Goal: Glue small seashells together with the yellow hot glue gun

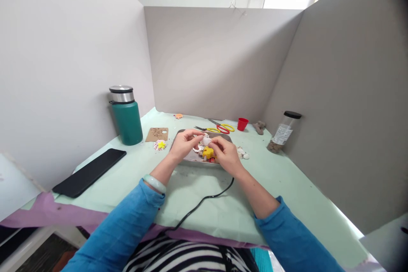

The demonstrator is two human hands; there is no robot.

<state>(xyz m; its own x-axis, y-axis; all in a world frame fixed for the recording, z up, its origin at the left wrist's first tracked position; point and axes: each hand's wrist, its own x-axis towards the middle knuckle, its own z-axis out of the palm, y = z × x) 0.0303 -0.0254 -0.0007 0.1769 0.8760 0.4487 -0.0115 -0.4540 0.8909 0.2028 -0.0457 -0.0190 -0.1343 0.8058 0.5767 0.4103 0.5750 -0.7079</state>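
Observation:
Both hands meet over a shallow metal tray [195,163] in the middle of the table. A small whitish piece [206,140] is pinched between them; what it is cannot be made out. My left hand [185,143] has its fingertips on the piece's left side. My right hand [225,153] grips it from the right, thumb and fingers closed. Below the fingers, in the tray, sit a yellow lump [208,152] and some small white and red bits. Part of the tray's right side is hidden behind my right hand.
A green bottle [127,121] and black slab [91,172] stand left. Brown card [157,134] and a yellow-pink flower piece [160,145] lie nearer. Scissors [223,127] and a red cup [242,124] are behind; right is a jar [283,132]. A black cable [204,199] crosses the front.

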